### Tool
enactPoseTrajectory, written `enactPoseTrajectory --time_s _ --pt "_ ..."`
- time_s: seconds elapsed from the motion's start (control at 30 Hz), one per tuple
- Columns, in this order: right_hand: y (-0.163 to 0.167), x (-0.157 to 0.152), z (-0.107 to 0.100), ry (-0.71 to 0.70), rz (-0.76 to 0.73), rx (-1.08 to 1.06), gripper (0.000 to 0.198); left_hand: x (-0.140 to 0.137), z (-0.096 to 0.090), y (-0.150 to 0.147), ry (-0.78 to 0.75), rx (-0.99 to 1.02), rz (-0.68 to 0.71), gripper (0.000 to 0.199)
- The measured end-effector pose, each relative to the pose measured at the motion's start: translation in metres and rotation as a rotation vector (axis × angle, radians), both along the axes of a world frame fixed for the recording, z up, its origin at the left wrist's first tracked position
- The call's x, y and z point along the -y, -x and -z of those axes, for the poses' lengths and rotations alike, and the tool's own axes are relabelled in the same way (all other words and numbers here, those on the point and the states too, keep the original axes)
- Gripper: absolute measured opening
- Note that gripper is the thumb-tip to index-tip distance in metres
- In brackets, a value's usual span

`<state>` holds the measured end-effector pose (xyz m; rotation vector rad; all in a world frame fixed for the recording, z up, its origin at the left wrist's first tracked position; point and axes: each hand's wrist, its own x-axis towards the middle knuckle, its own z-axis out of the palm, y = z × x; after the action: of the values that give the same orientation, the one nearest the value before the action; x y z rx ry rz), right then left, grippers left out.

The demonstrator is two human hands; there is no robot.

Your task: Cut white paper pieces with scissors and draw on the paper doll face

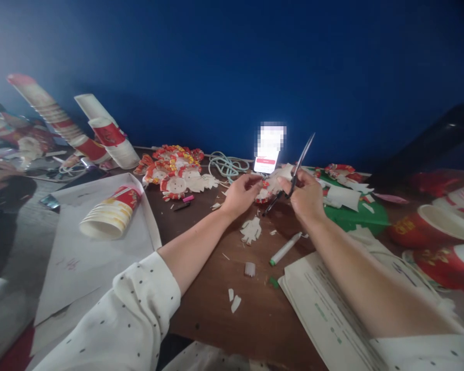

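Note:
My left hand (240,197) is closed on a white-and-red paper cutout (274,181), pinching its left side. A pair of scissors (303,150) is in my right hand (306,196), with one long part pointing up and a dark part slanting down to the left. My right thumb lies close to the cutout's right edge; whether it touches cannot be made out. Below the hands, a white jagged paper piece (251,230) lies on the brown table (216,319). A white marker with a green tip (285,249) rests beside it.
A phone (266,154) with a lit screen leans at the back. Red-and-white cutouts (174,172) and pale cord (226,166) lie left of it. Paper cups (110,214) sit on a white box lid (88,263). Red cups (429,226) and printed papers (320,309) are at right.

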<state>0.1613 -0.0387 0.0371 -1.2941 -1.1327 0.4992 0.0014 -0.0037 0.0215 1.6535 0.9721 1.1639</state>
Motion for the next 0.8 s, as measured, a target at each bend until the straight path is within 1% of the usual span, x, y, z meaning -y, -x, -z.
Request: enactPoseTrajectory --time_s 0.03,0.1,0.17,0.23,0.37,0.43,0.5,0.57,0.67,0.8 --pt "0.002 0.002 -0.001 0.011 -0.028 0.002 0.039 0.002 -0.001 -0.002 0.081 0.032 0.041 0.027" --pt "0.005 0.004 -0.001 0.039 -0.085 -0.004 0.042 0.003 -0.003 -0.004 0.230 0.051 0.110 0.020" --pt "0.007 0.004 0.000 0.067 -0.108 -0.021 0.046 0.003 -0.003 -0.006 0.314 0.107 0.146 0.014" --pt "0.006 0.004 0.002 0.085 -0.094 -0.041 0.048 0.001 -0.002 -0.007 0.386 0.231 0.140 0.013" --pt "0.003 0.001 0.007 0.103 -0.061 -0.115 0.045 -0.002 -0.003 -0.007 0.533 0.455 0.068 0.009" --pt "0.002 0.000 0.008 0.113 -0.050 -0.121 0.045 -0.002 -0.005 -0.007 0.568 0.500 0.063 0.010" --pt "0.003 0.000 0.010 0.119 -0.062 -0.112 0.049 0.000 -0.007 -0.008 0.580 0.499 0.066 0.011" --pt "0.005 0.001 0.011 0.123 -0.109 -0.119 0.053 0.001 -0.009 -0.008 0.582 0.477 0.067 0.011" --pt "0.008 0.002 0.012 0.125 -0.161 -0.123 0.054 0.002 -0.009 -0.009 0.565 0.448 0.088 0.010" --pt "0.009 0.003 0.012 0.122 -0.138 -0.093 0.052 0.001 -0.008 -0.010 0.555 0.418 0.104 0.011"
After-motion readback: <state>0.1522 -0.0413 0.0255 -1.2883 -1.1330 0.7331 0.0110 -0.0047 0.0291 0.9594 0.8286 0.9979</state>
